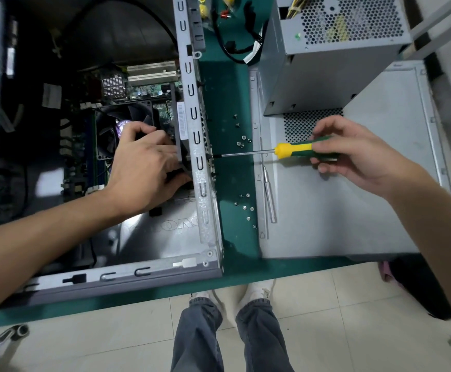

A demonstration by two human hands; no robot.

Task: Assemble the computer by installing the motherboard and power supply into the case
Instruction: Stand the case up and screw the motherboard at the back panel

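The open grey computer case [208, 210] lies on the green table, with the motherboard [149, 89] and its black CPU fan [109, 122] inside. My left hand [146, 167] reaches into the case and grips a black fan frame [178, 130] against the inside of the rear wall. My right hand [353, 154] holds a green and yellow screwdriver [294, 151] level; its tip touches the outside of that wall. The grey power supply [334, 49] stands outside the case at the upper right, on the removed side panel [353, 216].
Several small screws [246, 208] lie scattered on the green table [232, 103] between case and side panel. Black cables [235, 49] trail from the power supply. The table's front edge runs below the case; my legs and a tiled floor show beneath.
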